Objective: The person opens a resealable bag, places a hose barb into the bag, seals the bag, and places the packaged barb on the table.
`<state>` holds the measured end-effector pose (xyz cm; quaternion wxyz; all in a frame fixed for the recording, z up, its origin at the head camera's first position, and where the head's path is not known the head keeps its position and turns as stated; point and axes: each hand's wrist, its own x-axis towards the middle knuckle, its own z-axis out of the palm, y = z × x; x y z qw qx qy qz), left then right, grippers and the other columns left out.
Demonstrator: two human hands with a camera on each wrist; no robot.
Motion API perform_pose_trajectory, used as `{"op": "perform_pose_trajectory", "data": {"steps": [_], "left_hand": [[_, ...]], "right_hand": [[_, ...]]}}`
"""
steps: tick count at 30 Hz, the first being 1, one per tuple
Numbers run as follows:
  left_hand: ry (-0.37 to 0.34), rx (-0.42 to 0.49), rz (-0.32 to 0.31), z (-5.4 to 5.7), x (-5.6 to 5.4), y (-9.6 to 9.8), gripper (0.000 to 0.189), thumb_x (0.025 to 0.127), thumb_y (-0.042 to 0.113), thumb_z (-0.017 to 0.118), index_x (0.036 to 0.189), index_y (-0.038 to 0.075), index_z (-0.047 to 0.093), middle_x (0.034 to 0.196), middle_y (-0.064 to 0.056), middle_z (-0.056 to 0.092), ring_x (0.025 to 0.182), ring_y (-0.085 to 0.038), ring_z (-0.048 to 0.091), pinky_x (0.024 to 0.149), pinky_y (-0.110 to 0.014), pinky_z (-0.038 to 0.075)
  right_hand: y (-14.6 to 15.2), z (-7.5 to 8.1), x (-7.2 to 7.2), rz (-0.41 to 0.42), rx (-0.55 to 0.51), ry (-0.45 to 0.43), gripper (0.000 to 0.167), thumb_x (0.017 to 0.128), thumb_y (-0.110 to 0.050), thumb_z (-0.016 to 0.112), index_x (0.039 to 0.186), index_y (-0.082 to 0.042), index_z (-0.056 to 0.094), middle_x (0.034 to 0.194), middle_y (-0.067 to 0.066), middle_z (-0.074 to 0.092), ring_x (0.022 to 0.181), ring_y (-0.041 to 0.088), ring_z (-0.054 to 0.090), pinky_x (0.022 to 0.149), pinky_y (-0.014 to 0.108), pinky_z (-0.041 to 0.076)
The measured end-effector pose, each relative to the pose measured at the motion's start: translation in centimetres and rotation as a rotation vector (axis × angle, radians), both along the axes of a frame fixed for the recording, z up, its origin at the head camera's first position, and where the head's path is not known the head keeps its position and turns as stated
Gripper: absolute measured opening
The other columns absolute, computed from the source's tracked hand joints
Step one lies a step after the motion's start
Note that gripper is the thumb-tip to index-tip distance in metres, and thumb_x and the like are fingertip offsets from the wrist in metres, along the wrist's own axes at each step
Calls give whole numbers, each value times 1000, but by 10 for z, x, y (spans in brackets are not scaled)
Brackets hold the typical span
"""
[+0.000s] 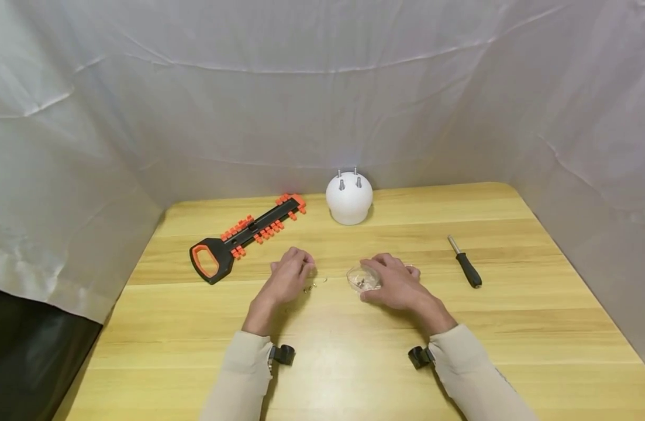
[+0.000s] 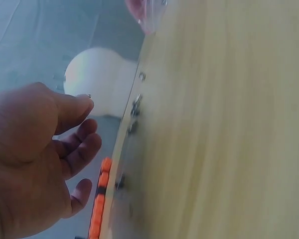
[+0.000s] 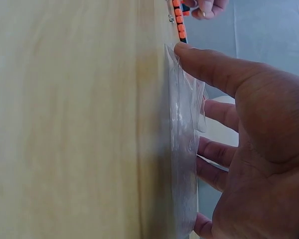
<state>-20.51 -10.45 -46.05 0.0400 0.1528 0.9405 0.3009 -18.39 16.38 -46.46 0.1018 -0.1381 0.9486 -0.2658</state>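
In the head view my left hand (image 1: 289,275) is over the table, left of centre. Its thumb and forefinger pinch a tiny metal piece (image 2: 89,96), too small to tell its kind; the other fingers are loosely bent. Several small shiny metal pieces (image 1: 307,289) lie on the wood beside that hand. To the right, my right hand (image 1: 398,282) holds a clear plastic bag (image 1: 357,277) at the tabletop, thumb at one end and fingers along its side. A few small dark metal bits show inside the bag.
Behind the hands stands a white rounded object (image 1: 349,202) with several metal bolts sticking up. A black and orange tool holder (image 1: 248,234) lies at the back left. On the right lies a screwdriver (image 1: 466,266) with a black handle. Grey cloth (image 1: 322,117) hangs round the wooden table (image 1: 343,362).
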Motion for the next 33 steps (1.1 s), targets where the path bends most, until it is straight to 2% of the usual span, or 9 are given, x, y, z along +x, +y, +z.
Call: {"op": "perform_pose_trajectory", "data": {"steps": [6,18,26,33], "left_hand": [[21,-18,-65,0,0,20,17,102,26,48,103,15,60,111,-1,54,111,-20,49,92,-47,29],[65,-85,-156,1,3,53,16,101,29,50,105,18,61,116,-1,55,114,-20,50,90,-44,32],[52,-106,-199,1,2,68,15,101,29,50,102,21,63,116,2,54,112,-17,49,91,-40,32],[62,-140,-205,-3,1,77,12,99,29,55,95,23,65,111,2,54,107,-18,47,86,-40,30]], "right_hand": [[0,-2,1,4,17,7,77,77,-47,76,145,-28,44,145,4,41,132,30,38,95,57,19],[1,-3,3,5,24,12,77,77,-47,76,144,-28,45,145,3,42,130,29,40,94,58,22],[2,-2,-1,-6,24,14,78,77,-48,76,145,-27,44,145,2,42,130,28,40,96,58,20],[1,0,0,-3,15,15,79,77,-47,77,145,-26,44,146,4,42,130,29,40,96,59,21]]}}
